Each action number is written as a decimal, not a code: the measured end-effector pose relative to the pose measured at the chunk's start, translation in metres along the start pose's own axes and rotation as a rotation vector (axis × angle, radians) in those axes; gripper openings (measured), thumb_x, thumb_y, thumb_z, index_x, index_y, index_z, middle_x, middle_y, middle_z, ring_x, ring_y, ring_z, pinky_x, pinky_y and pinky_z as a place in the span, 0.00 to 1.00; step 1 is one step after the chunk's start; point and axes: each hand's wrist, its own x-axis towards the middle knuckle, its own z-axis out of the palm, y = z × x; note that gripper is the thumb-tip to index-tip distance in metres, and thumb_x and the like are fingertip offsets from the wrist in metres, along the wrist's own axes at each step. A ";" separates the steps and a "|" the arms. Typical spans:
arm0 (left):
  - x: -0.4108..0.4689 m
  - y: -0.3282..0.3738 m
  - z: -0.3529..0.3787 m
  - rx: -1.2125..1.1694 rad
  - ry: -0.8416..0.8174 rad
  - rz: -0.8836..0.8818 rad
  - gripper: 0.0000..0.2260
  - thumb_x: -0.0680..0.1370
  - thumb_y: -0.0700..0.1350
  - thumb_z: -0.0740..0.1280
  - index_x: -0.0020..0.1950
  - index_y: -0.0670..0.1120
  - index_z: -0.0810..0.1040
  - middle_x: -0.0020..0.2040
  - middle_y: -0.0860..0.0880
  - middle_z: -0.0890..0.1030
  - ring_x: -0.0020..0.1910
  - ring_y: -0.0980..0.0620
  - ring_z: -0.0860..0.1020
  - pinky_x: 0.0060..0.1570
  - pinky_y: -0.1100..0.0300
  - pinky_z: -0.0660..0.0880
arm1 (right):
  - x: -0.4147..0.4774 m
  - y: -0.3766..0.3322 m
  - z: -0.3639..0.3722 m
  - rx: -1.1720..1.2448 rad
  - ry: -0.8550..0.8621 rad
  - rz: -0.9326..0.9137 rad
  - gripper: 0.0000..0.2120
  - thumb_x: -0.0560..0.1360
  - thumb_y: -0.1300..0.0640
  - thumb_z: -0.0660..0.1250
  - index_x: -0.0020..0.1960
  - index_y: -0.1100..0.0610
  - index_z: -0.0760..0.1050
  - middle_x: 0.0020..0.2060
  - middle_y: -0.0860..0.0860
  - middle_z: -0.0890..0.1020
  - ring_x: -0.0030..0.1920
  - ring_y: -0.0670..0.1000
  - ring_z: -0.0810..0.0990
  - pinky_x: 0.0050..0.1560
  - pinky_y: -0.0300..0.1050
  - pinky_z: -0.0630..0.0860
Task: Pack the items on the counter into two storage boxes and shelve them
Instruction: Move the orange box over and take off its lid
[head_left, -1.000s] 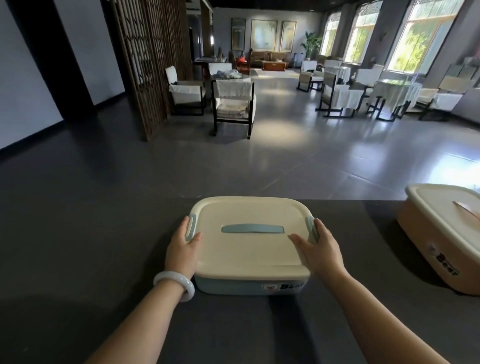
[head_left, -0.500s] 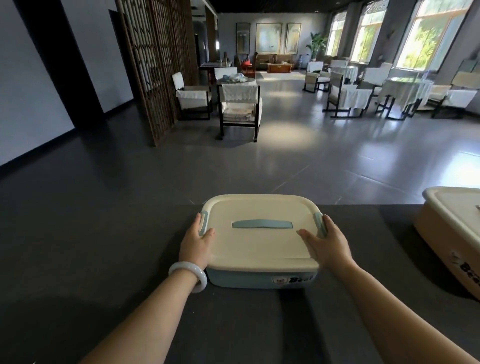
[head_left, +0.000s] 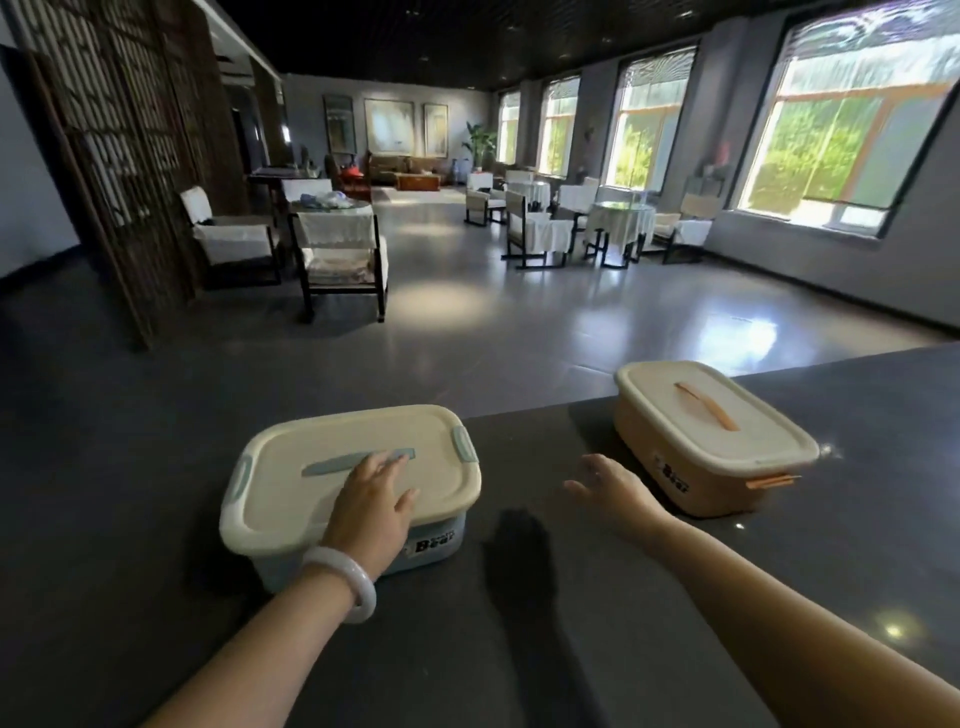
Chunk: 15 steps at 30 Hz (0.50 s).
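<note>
The blue-bodied plastic storage box with a cream lid (head_left: 291, 499) sits on the dark grey counter (head_left: 857, 519), close against its far edge. The orange-bodied plastic box with a matching cream lid (head_left: 717, 441) stands well apart to the right, also along that far edge. No loose items show on the counter, so packing looks done and shelving is probably what remains. The left hand (head_left: 371, 506), with a pale bangle (head_left: 348, 584) on its wrist, lies flat on the blue box's lid, fingers spread and fingertips touching the flat blue lid handle (head_left: 343, 462), gripping nothing. The right hand (head_left: 605, 486) hovers over the counter between the boxes, near the orange one, fingers loosely spread and empty. The main hazard is the far edge: a forward press from the flat left palm, or a nudge from the right hand, could slide either box off onto the floor beyond. An orange end clip (head_left: 769, 480) juts out from the orange box's near right end and may be unfastened. If so, lifting by the orange lid handle (head_left: 706, 413) could pull the lid away and drop the body. Carrying both at once, one per hand, risks tilting and shifting contents. The shelf is out of view.
</note>
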 end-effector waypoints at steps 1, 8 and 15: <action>0.000 0.018 0.009 -0.011 -0.021 0.023 0.21 0.80 0.46 0.63 0.73 0.45 0.69 0.72 0.48 0.67 0.71 0.49 0.65 0.73 0.56 0.59 | -0.001 0.014 -0.013 -0.030 0.010 -0.010 0.31 0.77 0.44 0.66 0.73 0.59 0.65 0.70 0.57 0.71 0.70 0.55 0.69 0.67 0.46 0.65; 0.021 0.155 0.106 -0.016 -0.137 0.076 0.22 0.81 0.49 0.63 0.74 0.46 0.67 0.71 0.49 0.68 0.70 0.50 0.67 0.69 0.58 0.63 | 0.014 0.130 -0.099 -0.101 0.051 0.006 0.25 0.78 0.46 0.64 0.70 0.57 0.66 0.66 0.56 0.73 0.65 0.56 0.72 0.62 0.49 0.68; 0.066 0.286 0.203 0.213 -0.221 0.085 0.23 0.81 0.54 0.60 0.75 0.50 0.64 0.71 0.51 0.67 0.69 0.49 0.67 0.67 0.53 0.66 | 0.044 0.238 -0.176 -0.144 0.028 -0.066 0.29 0.79 0.46 0.63 0.75 0.57 0.61 0.71 0.54 0.69 0.69 0.56 0.69 0.67 0.49 0.67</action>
